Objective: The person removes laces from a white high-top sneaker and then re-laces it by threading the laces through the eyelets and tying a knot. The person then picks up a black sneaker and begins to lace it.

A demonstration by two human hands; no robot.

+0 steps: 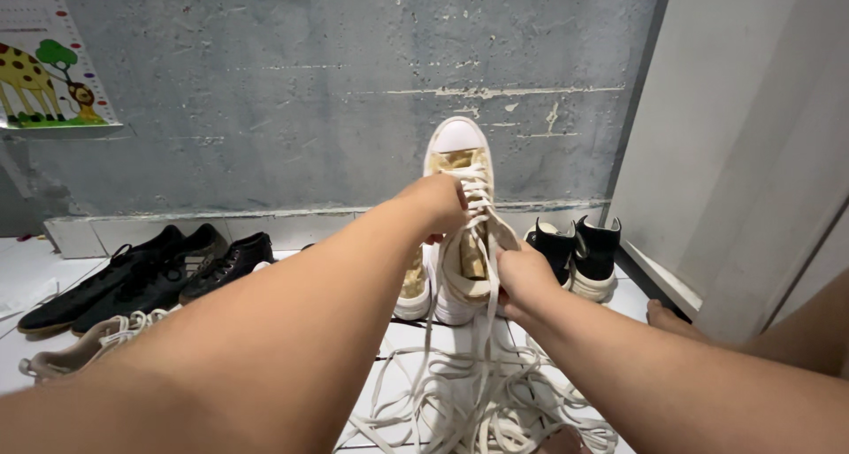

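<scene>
Gold-and-white sneaker (462,208) held up mid-frame, long axis running 6 to 12 o'clock with toe cap at 12; left hand (438,205) pinches the laces at its 9 o'clock, right hand (523,277) clasps the heel end at 5 o'clock (loose laces (469,401) trail below).

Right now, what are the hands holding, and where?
Both hold the gold-and-white sneaker. The left hand grips its laces near the top; the right hand grips the heel end.

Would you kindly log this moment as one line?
left hand: on laces of raised gold sneaker | right hand: gripping sneaker's side | loose laces: piled on floor
</scene>
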